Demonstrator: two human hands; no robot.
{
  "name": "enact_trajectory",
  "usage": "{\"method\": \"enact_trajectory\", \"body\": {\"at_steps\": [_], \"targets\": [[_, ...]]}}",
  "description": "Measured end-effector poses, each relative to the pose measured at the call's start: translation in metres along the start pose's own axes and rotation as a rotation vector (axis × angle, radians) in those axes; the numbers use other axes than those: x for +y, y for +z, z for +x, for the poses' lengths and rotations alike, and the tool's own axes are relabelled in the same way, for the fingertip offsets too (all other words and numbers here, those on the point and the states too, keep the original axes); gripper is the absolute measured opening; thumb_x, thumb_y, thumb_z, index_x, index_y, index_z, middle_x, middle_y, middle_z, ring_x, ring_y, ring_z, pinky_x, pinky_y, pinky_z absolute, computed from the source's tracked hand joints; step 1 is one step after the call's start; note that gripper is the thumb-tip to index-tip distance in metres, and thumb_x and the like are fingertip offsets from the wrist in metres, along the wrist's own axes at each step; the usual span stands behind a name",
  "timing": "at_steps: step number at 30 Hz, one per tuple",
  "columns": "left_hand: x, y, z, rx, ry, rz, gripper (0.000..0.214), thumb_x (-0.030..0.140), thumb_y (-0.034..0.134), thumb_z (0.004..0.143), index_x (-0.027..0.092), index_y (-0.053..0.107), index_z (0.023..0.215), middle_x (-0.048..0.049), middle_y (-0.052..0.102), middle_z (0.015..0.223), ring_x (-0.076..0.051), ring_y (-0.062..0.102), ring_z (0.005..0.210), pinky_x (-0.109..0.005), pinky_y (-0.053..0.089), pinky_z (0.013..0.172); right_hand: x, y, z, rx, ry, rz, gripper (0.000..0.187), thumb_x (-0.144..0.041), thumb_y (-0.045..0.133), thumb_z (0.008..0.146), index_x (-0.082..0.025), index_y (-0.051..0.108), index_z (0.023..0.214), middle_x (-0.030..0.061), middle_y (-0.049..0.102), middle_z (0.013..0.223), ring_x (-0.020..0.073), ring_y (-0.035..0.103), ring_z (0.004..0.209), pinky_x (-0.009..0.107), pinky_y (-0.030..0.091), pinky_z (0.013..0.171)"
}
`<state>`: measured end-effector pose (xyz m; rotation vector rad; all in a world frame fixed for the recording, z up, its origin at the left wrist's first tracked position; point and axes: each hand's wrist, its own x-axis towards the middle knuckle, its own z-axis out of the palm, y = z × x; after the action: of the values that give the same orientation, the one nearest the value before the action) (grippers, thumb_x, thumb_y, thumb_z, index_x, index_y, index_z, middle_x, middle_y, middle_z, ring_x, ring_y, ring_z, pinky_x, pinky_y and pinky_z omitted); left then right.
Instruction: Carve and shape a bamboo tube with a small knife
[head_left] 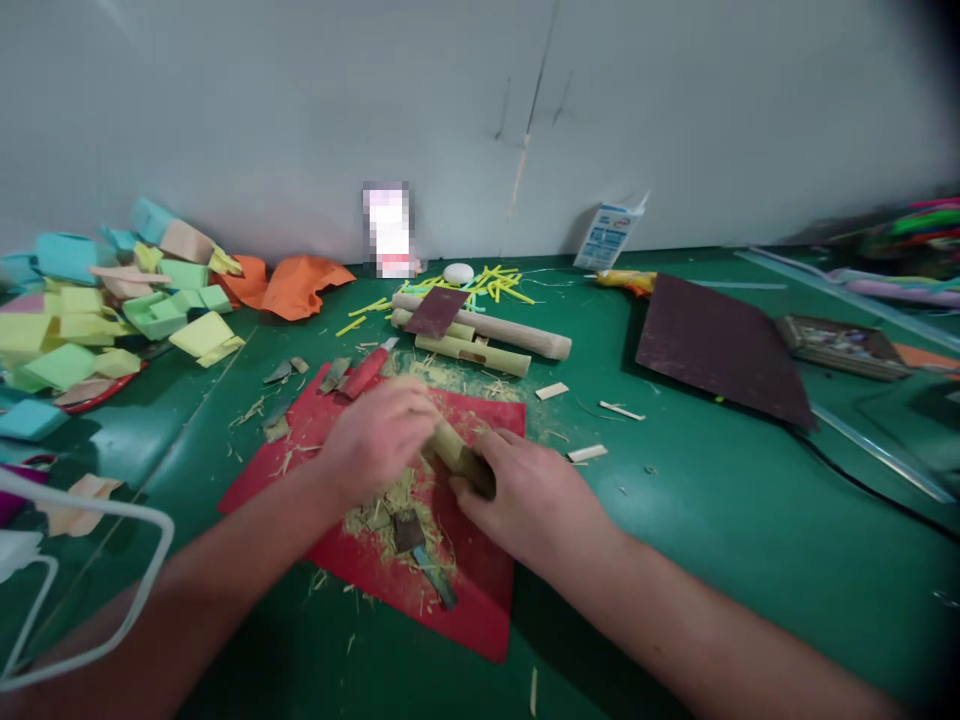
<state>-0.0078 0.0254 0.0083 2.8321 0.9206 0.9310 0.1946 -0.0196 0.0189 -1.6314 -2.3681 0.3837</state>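
A short bamboo tube (452, 449) slants above a red sheet (480, 600). My right hand (529, 490) is wrapped round its near part, thumb and fingers closed. At the tube's far end is my left hand (390, 435), fingers bent together and a little blurred; whatever they pinch there is hidden. Under the hands, fibres and dust (405, 490) cover the sheet, with a small dark square piece (409, 531) and a narrow bluish-grey strip (435, 577) among them. A red-handled knife (367, 370) lies just beyond my left hand.
Behind the sheet lie cut bamboo pieces (480, 354) and a wooden rod (517, 332). Dark sandpaper (720, 345) rests at right, near a small framed tray (844, 345). Folded coloured papers (75, 320) heap at left; a white wire frame (154, 570) juts in below.
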Motion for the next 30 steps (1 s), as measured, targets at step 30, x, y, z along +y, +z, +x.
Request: {"method": "enact_trajectory", "body": {"at_steps": [30], "targets": [[-0.011,-0.007,-0.007,0.408,-1.048,-0.865,0.028,0.033,0.071,0.075,0.016,0.071,0.098,-0.0058,0.073,0.081,-0.015,0.067,0.067,-0.026,0.054,0.062,0.001,-0.004,0.003,-0.029,-0.003,-0.002,0.013,-0.032,0.055,0.08,-0.02,0.054,0.079,0.0019,0.063,0.077,0.0153,0.055,0.064,0.028,0.025,0.053]]}}
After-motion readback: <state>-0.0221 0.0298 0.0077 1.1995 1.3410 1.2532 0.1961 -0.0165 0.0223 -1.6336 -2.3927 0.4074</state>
